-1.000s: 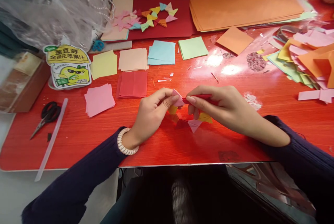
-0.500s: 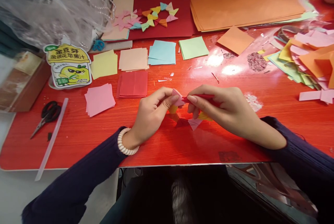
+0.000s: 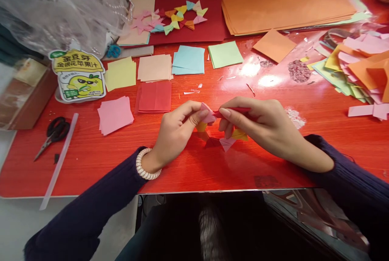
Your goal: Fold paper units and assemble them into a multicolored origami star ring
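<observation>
My left hand (image 3: 178,131) pinches a folded pink paper piece (image 3: 208,114) between thumb and fingers. My right hand (image 3: 258,125) meets it from the right, gripping a folded red paper piece (image 3: 232,111) whose tip touches the pink one. Both hands hover just above the red table (image 3: 188,163). Beneath them hang joined folded pieces: yellow ones (image 3: 240,134) and a pink one (image 3: 226,143), partly hidden by my fingers.
Stacks of small paper squares lie beyond: pink (image 3: 114,109), red (image 3: 154,97), yellow (image 3: 120,73), peach (image 3: 154,67), blue (image 3: 189,60), green (image 3: 224,54). Scissors (image 3: 51,131) and a clear strip lie at left. A finished paper ring (image 3: 182,18) rests on dark red sheets. Orange sheets (image 3: 285,1) and paper scraps (image 3: 358,66) fill the right.
Hardly anything moved. Both hands keep their pinch on the pink and red pieces, and have shifted very slightly upward in view.
</observation>
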The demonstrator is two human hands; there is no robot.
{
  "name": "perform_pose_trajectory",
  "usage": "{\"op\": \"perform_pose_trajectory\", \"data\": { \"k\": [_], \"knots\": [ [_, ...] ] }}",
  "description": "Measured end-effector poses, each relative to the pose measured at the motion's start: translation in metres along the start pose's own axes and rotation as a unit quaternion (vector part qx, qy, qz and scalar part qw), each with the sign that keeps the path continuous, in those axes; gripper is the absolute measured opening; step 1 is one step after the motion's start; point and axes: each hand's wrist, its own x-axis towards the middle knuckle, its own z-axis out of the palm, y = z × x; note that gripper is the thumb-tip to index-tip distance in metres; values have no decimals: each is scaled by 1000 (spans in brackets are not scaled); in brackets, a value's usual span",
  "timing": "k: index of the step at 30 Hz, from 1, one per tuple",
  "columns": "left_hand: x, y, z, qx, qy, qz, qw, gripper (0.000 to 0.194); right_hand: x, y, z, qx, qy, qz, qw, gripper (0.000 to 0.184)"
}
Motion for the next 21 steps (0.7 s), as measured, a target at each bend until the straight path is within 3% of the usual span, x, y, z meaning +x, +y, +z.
{"op": "perform_pose_trajectory", "data": {
  "k": [6,13,21],
  "knots": [
    [0,2,1,-19,-11,-6,1000,19,0,1,1,-21,36,-10,999,17],
    [0,3,1,-16,-15,-5,1000,19,0,0,2,33,40,57,997,16],
    [-1,2,1,-1,-5,-2,1000,18,-1,-1,1,26,56,32,998,15]
  ]
}}
